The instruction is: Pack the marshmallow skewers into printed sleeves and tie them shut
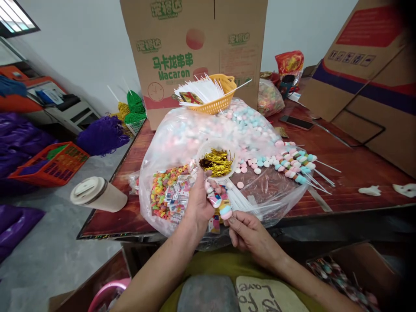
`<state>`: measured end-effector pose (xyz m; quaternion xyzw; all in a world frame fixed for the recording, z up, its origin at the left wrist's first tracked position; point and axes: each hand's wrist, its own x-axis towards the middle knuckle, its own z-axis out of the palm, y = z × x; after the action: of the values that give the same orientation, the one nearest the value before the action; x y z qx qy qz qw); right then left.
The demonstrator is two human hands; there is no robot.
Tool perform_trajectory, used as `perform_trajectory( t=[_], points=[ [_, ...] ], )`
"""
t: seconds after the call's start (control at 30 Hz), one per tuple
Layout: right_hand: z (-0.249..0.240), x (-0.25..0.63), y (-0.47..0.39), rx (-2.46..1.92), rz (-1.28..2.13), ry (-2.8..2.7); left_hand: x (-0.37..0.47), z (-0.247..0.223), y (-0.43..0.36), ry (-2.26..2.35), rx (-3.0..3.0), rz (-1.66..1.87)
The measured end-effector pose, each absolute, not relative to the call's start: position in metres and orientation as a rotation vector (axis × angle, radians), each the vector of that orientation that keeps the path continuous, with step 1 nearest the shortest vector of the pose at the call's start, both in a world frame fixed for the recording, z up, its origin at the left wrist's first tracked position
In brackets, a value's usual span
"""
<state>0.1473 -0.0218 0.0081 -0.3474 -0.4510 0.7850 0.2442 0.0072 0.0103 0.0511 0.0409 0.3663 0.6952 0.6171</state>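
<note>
My left hand [202, 200] is closed around a marshmallow skewer [225, 210] with pink, blue and yellow pieces and a printed wrapper on it. At the skewer's lower end, the fingertips of my right hand [242, 227] pinch together by the pink piece; whether they grip the stick there is hidden. Just beyond my hands stands a round clear tub [234, 171] of gold twist ties [218, 163]. White sticks [242, 200] lie under and beside the skewer. To the left are colourful ring candies [158, 193] and small printed packets [177, 195].
A big clear bag of pastel marshmallows [250, 125] spreads over the table, with a yellow basket [211, 106] of white sticks on it. Finished-looking skewers [295, 164] lie at the right, near a phone [296, 122]. A lidded cup [99, 194] stands at the left edge; cardboard boxes [201, 52] rise behind.
</note>
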Motion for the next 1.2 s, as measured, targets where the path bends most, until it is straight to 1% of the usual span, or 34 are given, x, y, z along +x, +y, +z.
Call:
perform_trajectory(
  t=[0.17,0.27,0.37,0.47,0.53,0.57,0.6,0.67,0.73,0.77,0.8,0.87,0.93,1.0,1.2],
  points=[
    [0.005,0.152,-0.018,-0.75,2.484,-0.828,0.009,0.034,0.005,0.689,0.146,1.575],
    [0.003,0.157,-0.015,-0.64,2.608,-0.73,-0.001,0.03,0.004,0.696,0.322,1.614],
    [0.001,0.156,-0.015,-0.616,2.676,-0.728,-0.007,0.033,0.005,0.684,0.452,1.626],
    [0.001,0.152,-0.017,-0.665,2.643,-0.817,-0.004,0.042,0.007,0.632,0.438,1.596],
    [0.002,0.149,-0.017,-0.792,2.482,-0.991,0.002,0.046,0.009,0.649,0.322,1.599],
    [0.001,0.149,-0.017,-0.864,2.328,-1.144,0.004,0.047,0.01,0.682,0.241,1.612],
    [0.001,0.15,-0.017,-0.927,2.123,-1.331,0.006,0.048,0.011,0.728,0.158,1.626],
    [-0.002,0.153,-0.015,-0.988,1.602,-1.725,0.009,0.046,0.013,0.829,0.023,1.655],
    [-0.007,0.157,-0.013,-0.967,1.085,-2.026,0.008,0.044,0.013,0.895,-0.048,1.674],
    [-0.01,0.159,-0.012,-0.946,0.879,-2.128,0.006,0.043,0.014,0.915,-0.064,1.68],
    [-0.013,0.16,-0.012,-0.918,0.713,-2.206,0.005,0.042,0.014,0.93,-0.072,1.682],
    [-0.017,0.162,-0.013,-0.847,0.496,-2.296,0.002,0.042,0.013,0.937,-0.072,1.653],
    [-0.019,0.162,-0.015,-0.794,0.412,-2.326,0.001,0.043,0.012,0.9,-0.028,1.603],
    [-0.018,0.16,-0.017,-0.792,0.448,-2.314,0.004,0.044,0.009,0.814,0.055,1.557],
    [-0.008,0.151,-0.022,-0.883,0.882,-2.099,0.024,0.027,-0.003,0.646,0.289,1.532]
  ],
)
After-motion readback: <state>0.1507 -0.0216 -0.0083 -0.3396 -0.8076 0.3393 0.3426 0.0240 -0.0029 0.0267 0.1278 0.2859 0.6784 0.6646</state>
